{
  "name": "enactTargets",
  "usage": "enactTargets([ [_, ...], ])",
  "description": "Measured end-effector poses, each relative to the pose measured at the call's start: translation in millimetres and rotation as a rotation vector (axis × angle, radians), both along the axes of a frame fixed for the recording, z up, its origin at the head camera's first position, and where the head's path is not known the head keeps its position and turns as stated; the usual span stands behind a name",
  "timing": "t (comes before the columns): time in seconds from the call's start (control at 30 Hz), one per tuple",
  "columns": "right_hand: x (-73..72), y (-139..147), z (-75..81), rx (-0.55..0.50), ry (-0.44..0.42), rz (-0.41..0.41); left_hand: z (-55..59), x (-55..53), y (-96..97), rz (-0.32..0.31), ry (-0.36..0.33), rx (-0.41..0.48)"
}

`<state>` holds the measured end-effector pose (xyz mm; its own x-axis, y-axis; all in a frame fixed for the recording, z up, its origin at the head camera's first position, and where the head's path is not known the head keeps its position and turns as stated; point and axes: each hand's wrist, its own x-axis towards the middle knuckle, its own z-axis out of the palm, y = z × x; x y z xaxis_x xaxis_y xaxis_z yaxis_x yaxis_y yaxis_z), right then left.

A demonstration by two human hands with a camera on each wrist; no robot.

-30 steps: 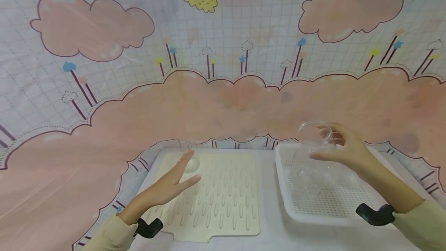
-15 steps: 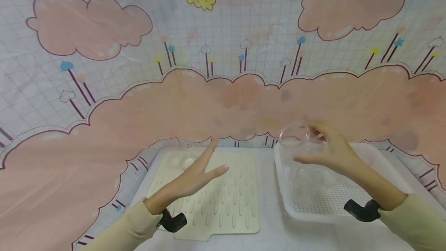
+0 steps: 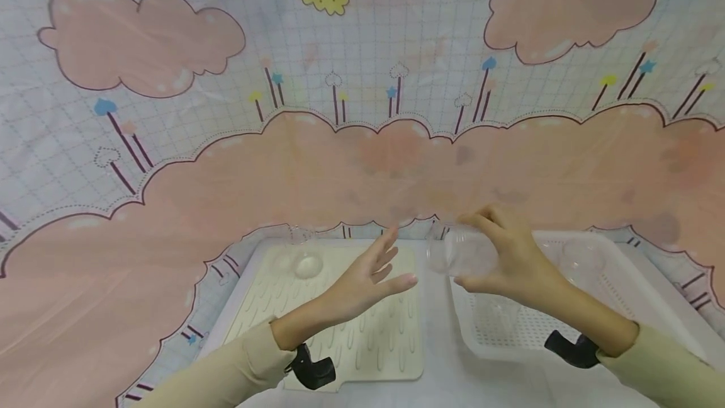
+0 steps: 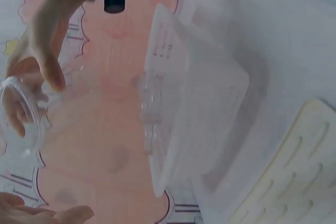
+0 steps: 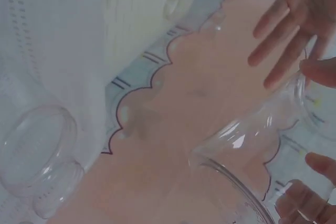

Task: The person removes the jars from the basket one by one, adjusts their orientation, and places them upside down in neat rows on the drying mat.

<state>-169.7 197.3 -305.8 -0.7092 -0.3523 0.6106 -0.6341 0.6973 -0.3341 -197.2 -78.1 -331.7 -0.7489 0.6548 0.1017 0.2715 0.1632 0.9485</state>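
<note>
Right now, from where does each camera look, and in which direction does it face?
Head: worn high, facing forward and down at the drying mat and white tray; both forearms show.
Left wrist: faces the tray and right hand; left fingertips show.
Right wrist: faces the clear glass and open left hand.
All three share the glass.

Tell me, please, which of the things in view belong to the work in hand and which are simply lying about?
In hand:
- clear glass cup, gripped sideways by the right hand
- left hand, open, reaching toward the cup
- cream drying mat, under the left hand
- white perforated tray, under the right forearm

Lying about:
- glass on the mat, upside down at its far corner
- other glassware in the tray
- cloud-print backdrop
</note>
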Motion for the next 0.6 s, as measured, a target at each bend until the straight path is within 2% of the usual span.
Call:
enactTargets([
  [0.2, 2.5, -11, -2.3, 0.073, 0.083, 0.017, 1.5, 6.0, 16.2, -0.003, 0.009, 0.063],
  [0.6, 8.5, -21, -13.3, 0.183, 0.126, -0.009, 0.3, 11.7, 24.5, -0.006, -0.076, 0.112],
])
